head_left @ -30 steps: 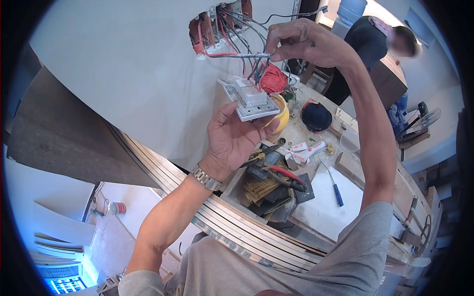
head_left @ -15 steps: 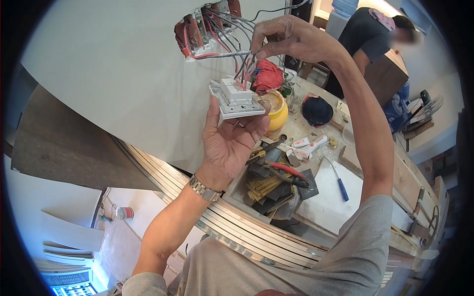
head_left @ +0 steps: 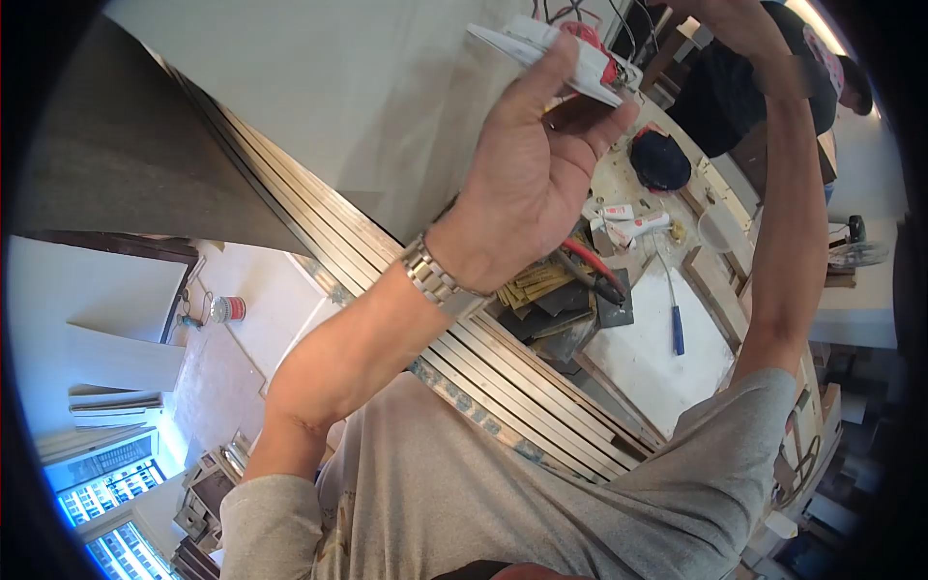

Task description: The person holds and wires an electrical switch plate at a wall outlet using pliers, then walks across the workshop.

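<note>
My left hand (head_left: pixel 527 169), with a metal-band watch (head_left: pixel 432 274) on the wrist, grips a white electrical wall plate (head_left: pixel 539 46) between thumb and fingers. The plate is tilted with its boxy back facing up, and dark wires rise from it past the top edge of the view. A red bundle (head_left: pixel 592 43) lies just behind the plate, partly covered by it. High at the top right is my right hand (head_left: pixel 739 27). Its fingers are mostly cut off by the frame edge, so what they hold cannot be seen.
Below my hands, the workbench carries a dark round bundle (head_left: pixel 660 158), white tubes (head_left: pixel 638 227), a blue-handled screwdriver (head_left: pixel 677 329), red-handled pliers (head_left: pixel 592 263) and yellow-and-dark sheets (head_left: pixel 541 285). Another person (head_left: pixel 720 87) bends over at the back right. A can (head_left: pixel 227 308) stands on the floor.
The view has shifted, taking the wall opening out of frame. My left hand, still holding the wall plate, appears higher and further right. My right hand has moved up and right, partly out of view.
</note>
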The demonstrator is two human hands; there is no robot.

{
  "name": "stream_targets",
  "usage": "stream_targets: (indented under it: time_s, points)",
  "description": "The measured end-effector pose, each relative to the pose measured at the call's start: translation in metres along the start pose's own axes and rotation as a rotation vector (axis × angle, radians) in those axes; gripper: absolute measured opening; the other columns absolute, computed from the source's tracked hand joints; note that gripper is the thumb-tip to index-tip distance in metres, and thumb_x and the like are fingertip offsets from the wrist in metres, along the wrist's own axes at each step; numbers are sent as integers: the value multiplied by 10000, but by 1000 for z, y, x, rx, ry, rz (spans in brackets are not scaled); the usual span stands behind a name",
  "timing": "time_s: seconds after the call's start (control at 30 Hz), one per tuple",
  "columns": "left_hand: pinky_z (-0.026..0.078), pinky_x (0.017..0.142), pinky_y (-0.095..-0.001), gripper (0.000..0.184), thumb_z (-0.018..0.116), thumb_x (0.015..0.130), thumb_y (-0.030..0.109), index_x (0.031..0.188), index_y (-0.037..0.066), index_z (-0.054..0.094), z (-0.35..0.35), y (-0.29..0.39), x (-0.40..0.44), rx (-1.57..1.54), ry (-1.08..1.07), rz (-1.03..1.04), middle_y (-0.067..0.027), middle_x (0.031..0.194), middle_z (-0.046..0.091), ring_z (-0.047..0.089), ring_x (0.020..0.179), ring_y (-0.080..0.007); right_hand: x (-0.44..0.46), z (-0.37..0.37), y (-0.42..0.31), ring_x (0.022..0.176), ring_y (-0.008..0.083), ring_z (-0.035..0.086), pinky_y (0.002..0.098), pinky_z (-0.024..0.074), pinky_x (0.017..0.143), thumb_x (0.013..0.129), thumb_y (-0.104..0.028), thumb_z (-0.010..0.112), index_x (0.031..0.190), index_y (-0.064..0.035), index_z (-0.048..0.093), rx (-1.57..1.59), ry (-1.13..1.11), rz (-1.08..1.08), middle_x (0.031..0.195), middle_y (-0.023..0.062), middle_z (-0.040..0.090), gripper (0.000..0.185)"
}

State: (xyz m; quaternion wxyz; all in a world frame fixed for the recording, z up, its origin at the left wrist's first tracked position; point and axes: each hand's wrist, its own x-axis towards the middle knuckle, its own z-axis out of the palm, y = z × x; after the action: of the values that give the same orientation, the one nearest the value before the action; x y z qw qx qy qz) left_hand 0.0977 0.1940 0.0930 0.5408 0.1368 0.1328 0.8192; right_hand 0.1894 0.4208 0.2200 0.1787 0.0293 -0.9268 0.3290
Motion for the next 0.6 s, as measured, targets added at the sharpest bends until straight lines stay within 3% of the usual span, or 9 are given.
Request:
stream_targets:
  time_s: [0.07,0.23,0.37,0.6]
  points:
    - [555,1161,-519,440,792,1002,202,1276,-49,556,-8,-5,-1,-15,0,33,-185,1335,612,618,1289,-336,2,-4,13,889,88,640,285,536,808,990,-49,776,1035,-32,755,19,-13,-35,941,-1,726,52]
    - [563,1141,-489,467,803,998,196,1268,-4,479,-14,-18,-7,87,29,147,-146,1306,632,659,1219,-271,0,1,13,897,94,649,287,545,819,972,-41,795,1023,-38,752,57,52,56,948,3,727,67]
    - [570,1120,-485,532,801,1003,194,1288,68,370,-10,-23,-8,120,46,195,-128,1266,645,688,1178,-253,1,2,20,901,96,654,283,552,822,966,-34,798,1032,-34,747,23,43,-24,963,7,729,83]
    - [590,1077,-516,487,778,1015,185,1285,104,381,-16,-13,-10,113,62,120,-133,1295,635,677,1217,-251,-1,7,16,918,119,676,291,565,825,978,-28,782,1053,-33,743,24,66,12,972,19,733,84]
